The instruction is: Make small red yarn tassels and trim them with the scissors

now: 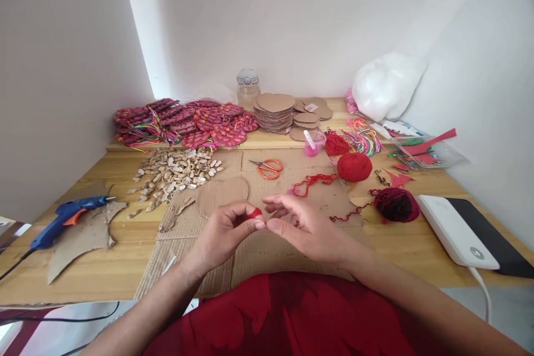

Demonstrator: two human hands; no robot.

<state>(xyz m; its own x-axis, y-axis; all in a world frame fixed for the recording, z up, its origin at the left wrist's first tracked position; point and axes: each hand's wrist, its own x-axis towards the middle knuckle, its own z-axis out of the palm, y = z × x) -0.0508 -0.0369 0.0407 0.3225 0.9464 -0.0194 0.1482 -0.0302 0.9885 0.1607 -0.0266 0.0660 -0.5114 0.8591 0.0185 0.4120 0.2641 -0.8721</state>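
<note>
My left hand is closed, thumb against fingers, on a small piece of red yarn that shows at the index finger. Close by on its right, my right hand has its fingers loosely stretched and apart, its thumb tip near the left thumb. Whether a strand runs between the two hands is too small to tell. Beyond them lie orange-handled scissors and a rounded cardboard cutout. A red yarn ball sits to the right, with a loose tangled strand. Nearer is a dark red yarn ball.
Peanut shells are heaped left of the cardboard mat. A blue glue gun rests at far left. Behind stand decorated maroon pieces, stacked cardboard shapes and a pink cup. A white device lies at right.
</note>
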